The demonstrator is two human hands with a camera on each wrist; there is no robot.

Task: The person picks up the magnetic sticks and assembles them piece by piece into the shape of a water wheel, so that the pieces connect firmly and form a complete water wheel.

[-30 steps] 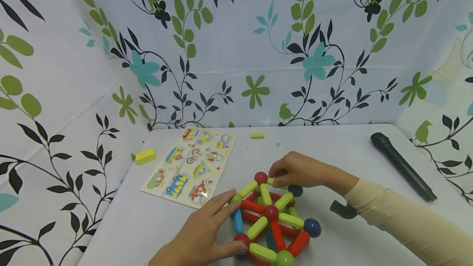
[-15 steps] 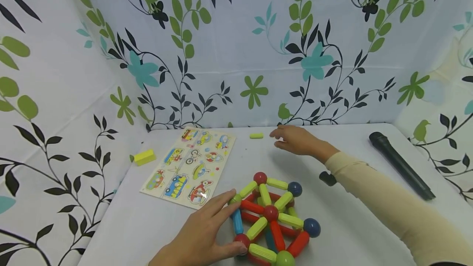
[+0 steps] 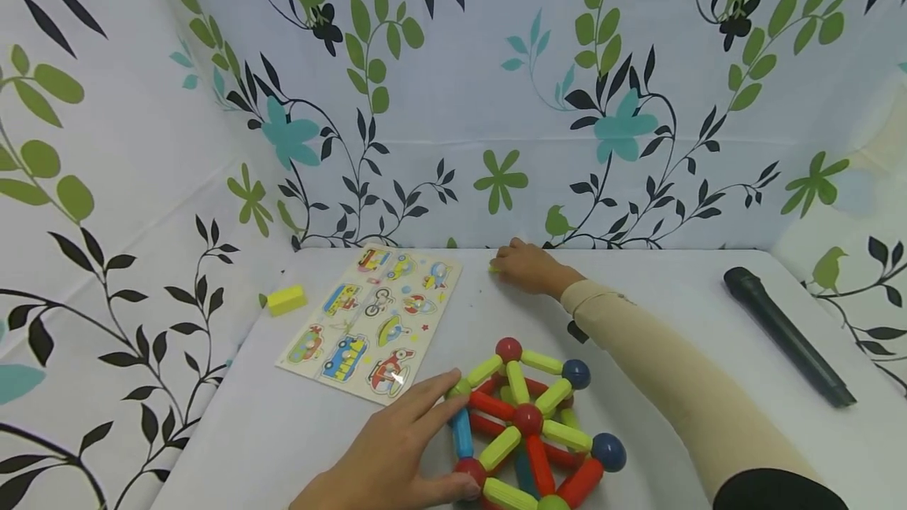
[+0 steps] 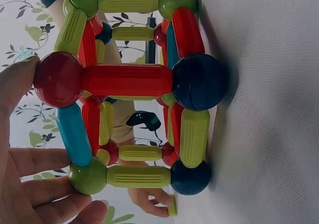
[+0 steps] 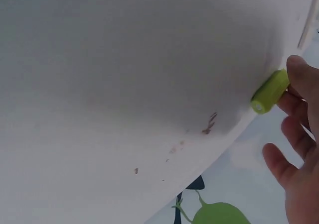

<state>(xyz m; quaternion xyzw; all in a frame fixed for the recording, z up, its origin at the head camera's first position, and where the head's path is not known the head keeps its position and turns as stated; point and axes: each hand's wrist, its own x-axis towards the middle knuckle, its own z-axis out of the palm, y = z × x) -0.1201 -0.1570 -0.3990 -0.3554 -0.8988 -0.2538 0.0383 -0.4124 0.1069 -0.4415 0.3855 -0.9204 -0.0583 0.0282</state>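
A dome of red, yellow-green and blue magnetic sticks and balls [image 3: 530,423] stands at the near edge of the white table [image 3: 659,290]. My left hand [image 3: 414,451] rests against its left side, fingers nearly straight. The index touches a green ball [image 4: 88,178] and the thumb touches a red ball [image 4: 59,79]. My right hand [image 3: 522,267] reaches to the table's far edge. There its fingertips [image 5: 298,73] pinch a loose yellow-green stick [image 5: 269,91] that lies on the surface. The head view shows only the stick's tip [image 3: 492,267].
A vehicle puzzle board [image 3: 375,321] lies left of centre, with a yellow block [image 3: 285,300] beyond it at the left edge. A black microphone [image 3: 786,337] lies at the right. Patterned cloth walls enclose the table on three sides.
My right hand left the top of the dome and moved away to the far edge, onto the loose yellow-green stick. The left hand stayed on the dome.
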